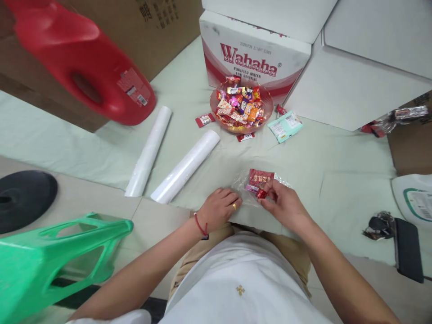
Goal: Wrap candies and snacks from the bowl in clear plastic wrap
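A piece of clear plastic film (239, 181) lies on the cloth-covered surface close in front of me. On it rest a dark red packet with gold lettering (260, 176) and a small pink wrapped candy (251, 188). Between thumb and fingertips my right hand (286, 203) pinches a shiny red wrapped candy (261, 194), low over the film and beside the packet. My left hand (220, 208) is at the film's left edge, its fingers close together and curled down on it; the thumb is mostly hidden.
Behind the film stands a glass bowl (219, 118) of wrapped candies, with loose candies and a mint-green packet (285, 127) around it. Two white rolls (185, 166) lie left. A red jug (111, 85), Wahaha carton (249, 58), green stool (37, 256) and black phone (407, 247) surround.
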A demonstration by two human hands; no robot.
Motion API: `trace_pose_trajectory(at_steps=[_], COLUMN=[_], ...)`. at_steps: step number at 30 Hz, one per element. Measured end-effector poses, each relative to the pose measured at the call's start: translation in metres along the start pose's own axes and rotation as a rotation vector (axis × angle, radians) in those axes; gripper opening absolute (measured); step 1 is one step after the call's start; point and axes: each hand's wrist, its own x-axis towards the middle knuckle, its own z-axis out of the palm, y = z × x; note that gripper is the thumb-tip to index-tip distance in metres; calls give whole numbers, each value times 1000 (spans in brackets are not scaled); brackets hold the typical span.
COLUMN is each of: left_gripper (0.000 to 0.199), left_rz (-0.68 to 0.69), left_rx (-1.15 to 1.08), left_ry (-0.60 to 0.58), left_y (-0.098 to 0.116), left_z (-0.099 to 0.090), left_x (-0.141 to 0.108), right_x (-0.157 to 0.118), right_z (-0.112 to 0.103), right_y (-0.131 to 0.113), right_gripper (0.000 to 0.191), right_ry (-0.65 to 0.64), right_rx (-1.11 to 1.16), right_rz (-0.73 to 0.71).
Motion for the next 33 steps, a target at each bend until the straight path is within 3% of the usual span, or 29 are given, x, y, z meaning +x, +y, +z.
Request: trace_pose_trajectory(at_steps=[3, 6, 8, 10, 13, 15, 18, 20, 23, 25, 27, 30, 33], left_gripper=[17, 18, 20, 22, 22, 23, 23, 22, 21, 19, 18, 14, 12], left_rz=[-5, -9, -16, -26, -32, -27, -20, -30, -75, -120, -167, -179, -92], left_rx=[-4, -10, -5, 3, 0, -17, -53, -87, -162, -209, -223, -257, -397], left_ry=[-9, -42, -52, -46, -12, 8, 27, 36, 34, 56, 100, 113, 28], left_y=[0, -1, -1, -1, -1, 0, 0, -1, -1, -1, 0, -2, -9], left_z=[1, 1, 2, 3, 4, 4, 2, 1, -3, -6, -9, -15, -16], left_x=[-1, -2, -3, -3, -3, -3, -3, -3, -2, 2, 8, 24, 44], right_x=[6, 33, 62, 90, 107, 93, 47, 14, -19, -27, -28, -21, -15], right_z=[-28, -57, -73, -85, -91, -84, -60, -37, -3, 12, 18, 12, -1], right_y=[-15, -40, -57, -70, -72, -60, -26, 1, 33, 47, 55, 58, 58], right_gripper=[29, 41, 44, 42, 41, 35, 31, 32, 31, 35, 27, 21, 19], right_ry=[-95, -194, -86, 127, 350, 391, 385, 305, 212, 234, 288, 322, 256], right_rx=[303, 424, 454, 472, 460, 418, 286, 175, -45, -216, -330, -346, -302], right_rz=[-4, -32, -105, -179, -272, -287, -212, -200, -381, -439, -436, -463, -512])
